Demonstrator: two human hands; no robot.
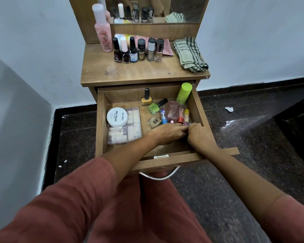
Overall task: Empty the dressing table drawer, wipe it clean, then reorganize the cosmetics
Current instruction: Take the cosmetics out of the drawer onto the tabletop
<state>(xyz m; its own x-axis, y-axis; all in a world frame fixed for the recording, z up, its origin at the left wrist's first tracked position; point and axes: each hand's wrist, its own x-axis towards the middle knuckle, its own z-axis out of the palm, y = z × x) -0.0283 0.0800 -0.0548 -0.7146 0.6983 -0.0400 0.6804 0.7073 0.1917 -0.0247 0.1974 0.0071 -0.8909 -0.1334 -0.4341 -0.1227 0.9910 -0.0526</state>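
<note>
The pulled-out wooden drawer (102,120) looks only part emptied. Your left hand (167,133) and right hand (198,135) meet at its 5 o'clock corner, fingers bent together over something small. I cannot tell whether either grips anything, since the knuckles hide it. Just beyond, toward 3 o'clock, lie slim coloured lip-balm sticks (186,117) and a pink glass perfume bottle (172,110). The sticks look light and smooth and will likely roll, so pinch them across the middle; the glass is breakable and better taken round its body. A lime-green plastic cylinder (183,92) leans at 1 o'clock, and a round white tub (117,117) sits on a clear compartmented plastic box (128,130) at 9 o'clock. On the table (98,72) at 12 o'clock stand a row of small nail-polish bottles (139,50) and a folded checked cloth (189,55). The drawer floor under your hands is unseen.
</note>
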